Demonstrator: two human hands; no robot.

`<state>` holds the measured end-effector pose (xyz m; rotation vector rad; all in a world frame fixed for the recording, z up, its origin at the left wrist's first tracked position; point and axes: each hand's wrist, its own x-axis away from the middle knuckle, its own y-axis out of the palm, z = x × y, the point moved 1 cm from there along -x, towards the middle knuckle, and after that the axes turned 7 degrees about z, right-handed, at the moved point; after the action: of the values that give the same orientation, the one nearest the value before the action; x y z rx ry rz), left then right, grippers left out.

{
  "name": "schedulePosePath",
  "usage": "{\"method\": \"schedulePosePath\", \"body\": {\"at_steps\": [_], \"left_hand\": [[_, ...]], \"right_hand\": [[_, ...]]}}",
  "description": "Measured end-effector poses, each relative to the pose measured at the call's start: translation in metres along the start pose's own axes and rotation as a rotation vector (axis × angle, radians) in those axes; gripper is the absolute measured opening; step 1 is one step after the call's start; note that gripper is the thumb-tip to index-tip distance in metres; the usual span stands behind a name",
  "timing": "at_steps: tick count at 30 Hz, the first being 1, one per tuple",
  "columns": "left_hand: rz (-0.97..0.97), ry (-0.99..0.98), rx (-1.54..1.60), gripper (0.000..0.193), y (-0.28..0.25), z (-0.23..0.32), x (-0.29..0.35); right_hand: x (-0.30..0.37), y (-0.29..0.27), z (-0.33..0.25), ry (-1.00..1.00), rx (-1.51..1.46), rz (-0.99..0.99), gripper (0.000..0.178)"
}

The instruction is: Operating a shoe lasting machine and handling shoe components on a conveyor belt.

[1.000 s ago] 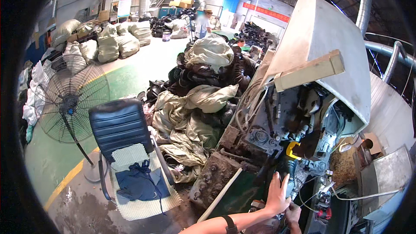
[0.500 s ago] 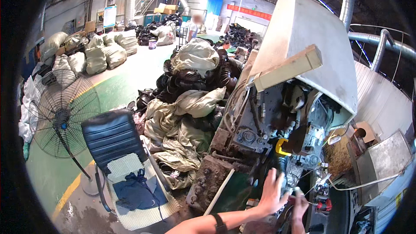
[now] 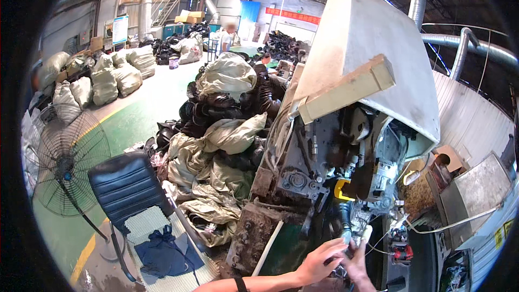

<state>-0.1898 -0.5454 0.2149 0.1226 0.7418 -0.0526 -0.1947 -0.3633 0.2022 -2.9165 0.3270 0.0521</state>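
My left hand [image 3: 320, 264], with a black band on its forearm, is low in front of the machine [image 3: 303, 178]. Its fingers are bent inward and meet my right hand [image 3: 356, 264]. Whatever lies between the left fingers is too small to make out. The right hand is closed, and a small whitish piece [image 3: 367, 232] shows at its fingertips; its kind is unclear. Just beyond both hands stands a dark upright cylinder [image 3: 345, 217] with a yellow part [image 3: 343, 189] above it.
A big white hood [image 3: 373, 59] covers the machine's top, with a beige bar [image 3: 346, 89] across it. Left of it are heaped sacks and dark goods [image 3: 227, 135], a black chair [image 3: 121, 178] with a dark cloth, and a floor fan [image 3: 65, 165]. A person [image 3: 225, 40] stands far back.
My left hand has gone from spread fingers over the machine to bent fingers, lower and against the right hand. The right hand has moved slightly left and down. The whole view has shifted.
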Motion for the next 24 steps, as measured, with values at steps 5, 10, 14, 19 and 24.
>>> {"method": "schedulePosePath", "body": {"at_steps": [5,10,14,19,24], "left_hand": [[0.221,-0.037,-0.116,0.031,-0.037,-0.026,0.008],[0.303,-0.283,-0.06,0.029,-0.053,-0.029,0.011],[0.287,-0.33,-0.123,0.027,-0.06,-0.034,0.016],[0.285,-0.354,-0.064,0.028,-0.054,-0.015,0.019],[0.281,-0.312,-0.009,0.027,-0.046,-0.009,0.017]], "right_hand": [[0.008,0.04,-0.027,-0.015,0.365,0.052,0.126],[0.005,0.041,-0.002,-0.165,0.582,0.225,0.127],[-0.001,0.047,0.0,-0.155,0.513,0.243,0.127],[0.002,0.05,-0.004,-0.136,0.439,0.239,0.123],[0.004,0.048,-0.017,-0.182,0.442,0.238,0.118]]}}
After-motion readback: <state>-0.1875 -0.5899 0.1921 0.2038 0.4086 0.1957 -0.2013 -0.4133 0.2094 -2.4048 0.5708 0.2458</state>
